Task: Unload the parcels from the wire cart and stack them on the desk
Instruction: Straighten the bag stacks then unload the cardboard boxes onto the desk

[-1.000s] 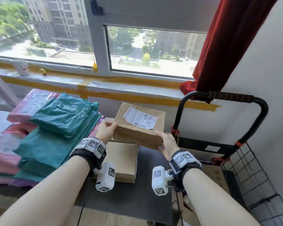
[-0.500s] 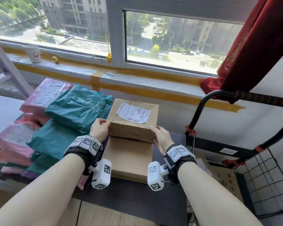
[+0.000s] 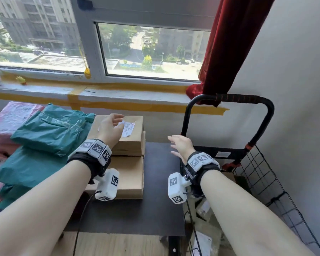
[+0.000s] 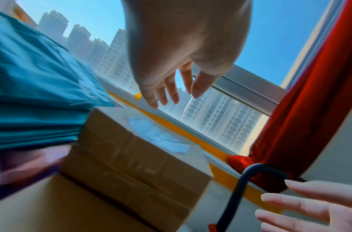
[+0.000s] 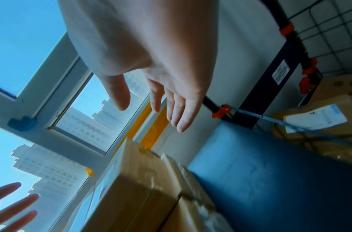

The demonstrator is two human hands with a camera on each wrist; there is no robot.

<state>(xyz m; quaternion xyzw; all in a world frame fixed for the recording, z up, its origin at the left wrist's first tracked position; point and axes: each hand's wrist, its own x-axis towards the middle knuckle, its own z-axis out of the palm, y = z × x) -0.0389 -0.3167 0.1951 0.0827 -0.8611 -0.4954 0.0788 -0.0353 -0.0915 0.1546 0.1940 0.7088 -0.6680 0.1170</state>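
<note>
On desk (image 3: 161,191), left of cart (image 3: 227,126): labelled box (image 3: 131,137) sits atop flat box (image 3: 129,174), released. Left hand (image 3: 110,129) above label, fingers loose, holding nothing. Right hand (image 3: 180,146) between boxes and cart, fingers spread, empty. Step: one placement done, judged. Next move calls for reach right and down into cart, where a box (image 5: 318,119) waits. Count: two boxes stacked; teal bags (image 3: 50,133) at least two, pink bags (image 3: 9,117) unclear; one box plainly seen in cart.
</note>
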